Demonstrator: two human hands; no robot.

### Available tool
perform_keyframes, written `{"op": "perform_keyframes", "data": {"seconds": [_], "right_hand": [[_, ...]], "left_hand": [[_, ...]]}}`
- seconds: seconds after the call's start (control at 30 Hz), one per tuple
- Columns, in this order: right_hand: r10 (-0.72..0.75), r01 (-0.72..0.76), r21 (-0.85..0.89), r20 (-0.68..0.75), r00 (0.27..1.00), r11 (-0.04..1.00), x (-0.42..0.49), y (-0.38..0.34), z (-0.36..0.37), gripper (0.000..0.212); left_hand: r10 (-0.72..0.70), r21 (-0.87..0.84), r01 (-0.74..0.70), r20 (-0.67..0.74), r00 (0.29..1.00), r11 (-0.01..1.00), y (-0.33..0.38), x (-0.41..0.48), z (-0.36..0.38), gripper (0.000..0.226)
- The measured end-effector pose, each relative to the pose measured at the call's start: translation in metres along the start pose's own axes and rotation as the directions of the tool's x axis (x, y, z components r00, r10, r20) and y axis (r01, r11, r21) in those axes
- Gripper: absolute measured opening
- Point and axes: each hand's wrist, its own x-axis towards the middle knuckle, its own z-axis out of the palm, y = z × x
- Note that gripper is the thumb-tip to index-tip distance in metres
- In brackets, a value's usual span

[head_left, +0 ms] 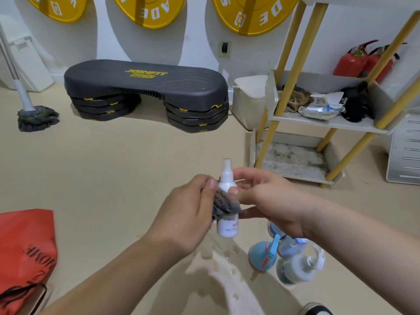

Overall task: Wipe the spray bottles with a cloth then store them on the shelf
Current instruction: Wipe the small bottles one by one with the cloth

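A small white plastic spray bottle (227, 228) is held upright above the beige floor (113, 167), the right hand (270, 201) clamped round its middle, the left hand (188, 214) gripping a crumpled grey cloth (225, 206) against its side. Blue and clear spray bottles (293, 267) sit below, near the white shelf with yellow wooden posts (329, 123).

wall (200, 48): white, yellow weight plates (252, 14) against it | floor (113, 167): beige | step platform (145, 87): black, on stacked risers by wall | mop (37, 117): far left | shelf (329, 123): white trays, yellow posts, right | fire extinguishers (354, 63): red, behind shelf
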Motion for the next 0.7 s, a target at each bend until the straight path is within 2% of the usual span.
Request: {"op": "perform_keyframes", "data": {"seconds": [0.1, 0.13, 0.2, 0.27, 0.33, 0.4, 0.47, 0.5, 0.57, 0.63, 0.7], "right_hand": [[-0.077, 0.071, -0.135, -0.04, 0.996, 0.988, 0.001, 0.006, -0.005, 0.025], [-0.092, 0.085, -0.154, -0.04, 0.995, 0.984, 0.0, 0.008, -0.005, 0.024], [-0.129, 0.125, -0.168, -0.012, 0.992, 0.978, -0.003, 0.008, -0.001, 0.021], [-0.189, 0.196, -0.205, 0.055, 0.98, 0.959, -0.007, 0.006, 0.007, 0.021], [-0.233, 0.256, -0.259, 0.114, 0.966, 0.931, -0.012, 0.003, 0.015, 0.026], [-0.229, 0.265, -0.276, 0.155, 0.961, 0.924, -0.013, 0.002, 0.017, 0.03], [-0.242, 0.279, -0.263, 0.165, 0.956, 0.924, -0.011, 0.005, 0.015, 0.019], [-0.242, 0.281, -0.259, 0.17, 0.955, 0.924, -0.01, 0.007, 0.015, 0.009], [-0.239, 0.277, -0.272, 0.167, 0.957, 0.921, -0.007, 0.009, 0.014, 0.019], [-0.243, 0.275, -0.268, 0.148, 0.959, 0.923, -0.004, 0.007, 0.014, 0.023], [-0.272, 0.299, -0.313, 0.129, 0.954, 0.902, -0.002, 0.005, 0.01, 0.021]], "left_hand": [[-0.123, -0.322, 0.092, -0.075, 0.99, 0.942, 0.004, 0.008, -0.013, 0.047], [-0.144, -0.358, 0.098, -0.104, 0.984, 0.929, 0.003, 0.009, -0.014, 0.048], [-0.103, -0.313, 0.048, -0.163, 0.981, 0.949, 0.003, 0.006, -0.01, 0.045], [-0.032, -0.305, -0.004, -0.115, 0.993, 0.952, 0.007, -0.001, 0.001, 0.04], [-0.012, -0.243, -0.008, -0.078, 0.997, 0.97, 0.01, -0.007, 0.01, 0.046], [-0.018, -0.228, -0.003, -0.092, 0.996, 0.974, 0.009, -0.006, 0.013, 0.036], [-0.036, -0.276, 0.011, -0.088, 0.995, 0.961, 0.009, -0.004, 0.011, 0.025], [-0.057, -0.305, 0.028, -0.085, 0.995, 0.952, 0.011, -0.003, 0.009, 0.028], [-0.128, -0.362, 0.084, -0.098, 0.987, 0.928, 0.016, -0.001, 0.007, 0.035], [-0.264, -0.526, 0.188, -0.071, 0.962, 0.829, 0.025, 0.002, 0.003, 0.04], [-0.374, -0.719, 0.255, -0.007, 0.927, 0.646, 0.033, 0.008, -0.007, 0.044]]}}
